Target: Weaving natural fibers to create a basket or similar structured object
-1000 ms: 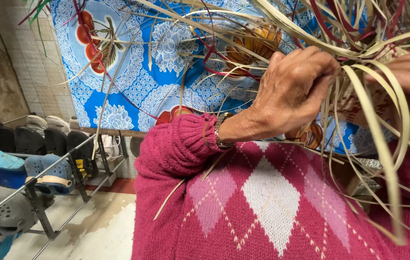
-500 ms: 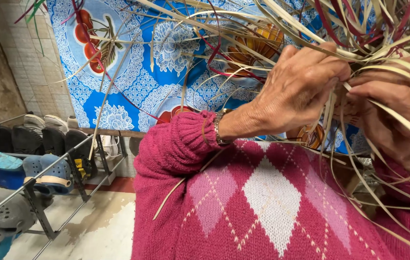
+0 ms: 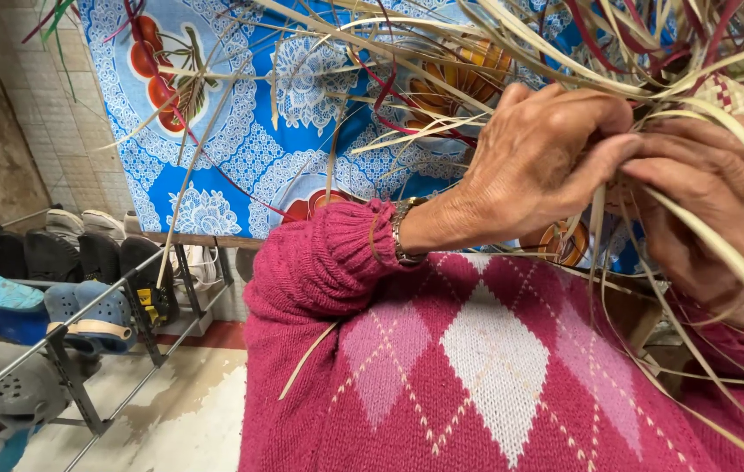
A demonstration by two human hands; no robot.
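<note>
Straw strips [image 3: 564, 52], pale tan with some red and dark ones mixed in, fan out across top of view and hang down at right, held up in front of person's chest. Left hand [image 3: 538, 166] reaches in from lower left, fingers curled, thumb and fingertips [image 3: 621, 149] pinching a bunch of strips where they meet; grip clenched on strips. Right hand [image 3: 704, 210] sits just right of it, touching left fingertips, fingers bent around same bundle, several strips crossing over its back; grip also clenched on strips. Small bit of woven piece [image 3: 743, 96], tan with red check, shows just above right hand at right edge. Wristwatch [image 3: 402, 232] on left wrist, at cuff of pink sweater [image 3: 477, 367] with pale diamond pattern filling lower middle. Behind the strips hangs blue cloth [image 3: 241, 149] with white lace print and fruit pictures. Lower left: metal shoe rack [image 3: 66, 350] with dark shoes, grey and blue clogs, standing on worn floor [image 3: 171, 419]. Tiled wall [image 3: 48, 114] at upper left.
</note>
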